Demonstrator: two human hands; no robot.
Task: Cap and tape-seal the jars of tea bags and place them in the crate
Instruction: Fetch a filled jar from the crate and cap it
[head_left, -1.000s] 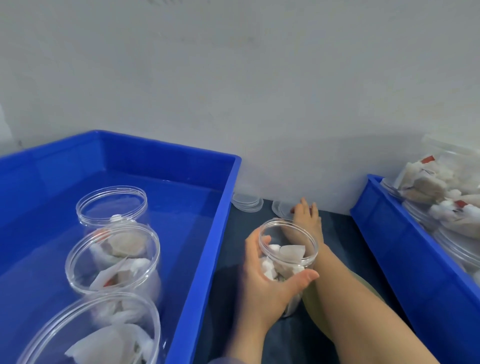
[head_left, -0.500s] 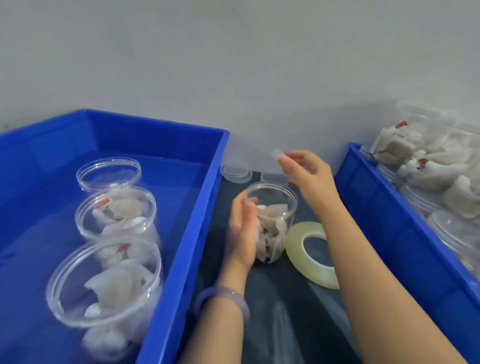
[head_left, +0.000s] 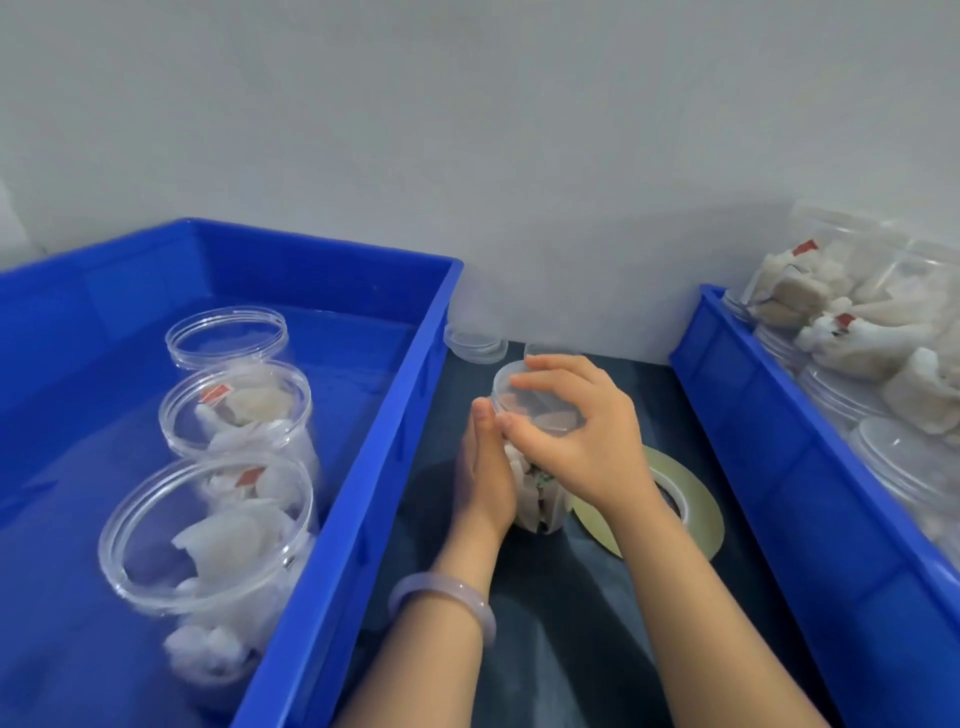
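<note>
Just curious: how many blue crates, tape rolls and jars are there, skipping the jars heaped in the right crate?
Blue crates: 2
Jars in left crate: 3
Jar being capped: 1
Tape roll: 1
Total: 7

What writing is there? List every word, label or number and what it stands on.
No text can be read.
Red tags on tea bags in the left crate: too blurred to read.
Those in the right crate: likewise.
Tape roll and crate walls: no print shows.
</note>
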